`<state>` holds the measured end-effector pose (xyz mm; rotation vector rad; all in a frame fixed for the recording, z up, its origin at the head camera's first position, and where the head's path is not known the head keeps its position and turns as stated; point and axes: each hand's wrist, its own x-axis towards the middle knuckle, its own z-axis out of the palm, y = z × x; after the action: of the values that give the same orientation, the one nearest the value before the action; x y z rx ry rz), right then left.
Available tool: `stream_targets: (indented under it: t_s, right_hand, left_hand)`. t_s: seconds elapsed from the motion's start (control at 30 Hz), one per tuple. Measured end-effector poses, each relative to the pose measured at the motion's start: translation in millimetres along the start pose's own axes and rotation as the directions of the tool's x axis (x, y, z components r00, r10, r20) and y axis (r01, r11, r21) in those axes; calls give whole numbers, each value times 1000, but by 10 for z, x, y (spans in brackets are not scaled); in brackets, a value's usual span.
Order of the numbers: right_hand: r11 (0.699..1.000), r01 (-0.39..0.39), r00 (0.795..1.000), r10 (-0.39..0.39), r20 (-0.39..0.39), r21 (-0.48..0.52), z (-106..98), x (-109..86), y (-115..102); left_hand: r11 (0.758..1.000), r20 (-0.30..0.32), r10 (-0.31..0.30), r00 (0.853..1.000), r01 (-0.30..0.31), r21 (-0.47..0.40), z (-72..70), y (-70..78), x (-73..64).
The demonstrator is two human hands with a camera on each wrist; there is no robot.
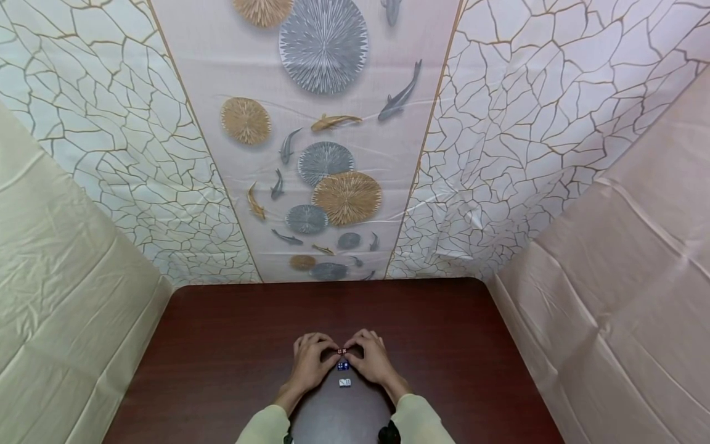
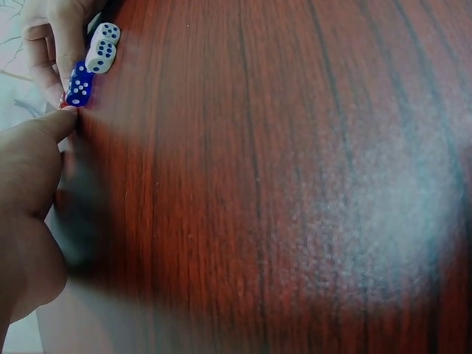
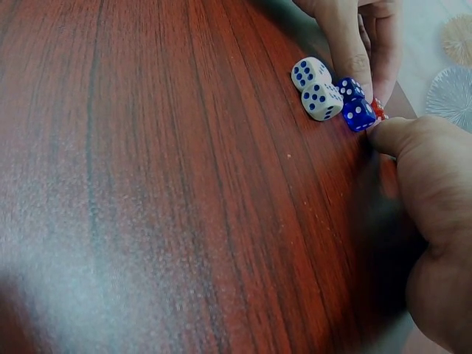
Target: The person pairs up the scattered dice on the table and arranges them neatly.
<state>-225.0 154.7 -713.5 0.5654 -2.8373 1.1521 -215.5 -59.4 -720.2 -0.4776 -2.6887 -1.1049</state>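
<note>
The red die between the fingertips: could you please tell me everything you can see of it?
The red die is small, glossy and plastic-looking, with white dots. It sits on the dark wooden table, farthest from the person in a line of dice, beside the blue dice. The left hand and right hand pinch it from either side, mostly hiding it.
</note>
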Motion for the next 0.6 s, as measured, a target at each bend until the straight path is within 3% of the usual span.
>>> stream_targets:
  t_s: [0.33,0.6]
  right_hand:
    - [999,-30,999,30,20,40,-40,-11,-16]
    - [997,-2,998,6,-59,72,-96,-79,-15]
  left_hand:
    - [999,19,7,1000,-7,-33,-31,-84,-23]
    - [997,-76,79,994,-79,-3,-64,-146,-75]
